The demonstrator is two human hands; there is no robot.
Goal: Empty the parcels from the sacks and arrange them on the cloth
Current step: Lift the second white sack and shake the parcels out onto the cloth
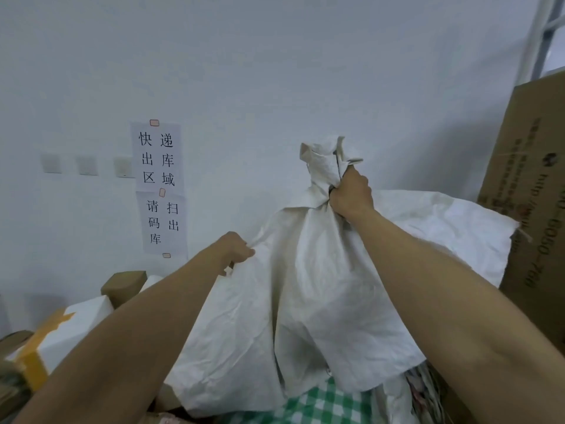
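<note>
Above the green-and-white checked cloth [318, 402], right hand [351, 194] clenches the bunched neck of a white woven plastic sack [321, 286], lifted upright; left hand [237, 247] pinches its side fabric. White and brown cardboard parcels [82, 319] lie left.

A pale wall [275, 71] fills the far side. Two white paper sheets are taped to it left of centre, the upper sheet [157, 157] directly above the lower sheet [162, 223], both printed with large black Chinese characters. Three pale switches [87, 165] sit in a row just left of the upper sheet. A tall brown carton [532, 166] with dark print stands at the right edge, a grey metal frame [538, 35] rising behind it
</note>
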